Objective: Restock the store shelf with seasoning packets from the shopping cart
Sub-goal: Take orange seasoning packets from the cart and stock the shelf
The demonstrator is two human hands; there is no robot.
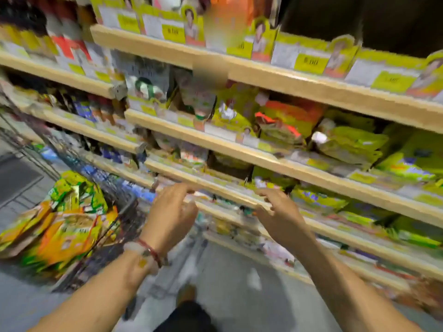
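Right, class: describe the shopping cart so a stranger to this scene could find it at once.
Start at the wooden shelves filling the right. Look lower left, beside the left hand: the wire cart stands on the floor, heaped with orange and green seasoning packets, loose rather than shelved.

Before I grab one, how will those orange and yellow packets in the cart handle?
The packets lie bent and overlapping in the cart, so probably floppy and light. Their film looks glossy, perhaps slippery; neighbours may slide when one lifts.

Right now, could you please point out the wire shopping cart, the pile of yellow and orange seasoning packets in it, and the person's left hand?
Wire shopping cart [124,213]: head view, on its right wire rim.
Yellow and orange seasoning packets [64,236]: head view, middle of the pile.
Left hand [171,212]: head view, back of the hand.
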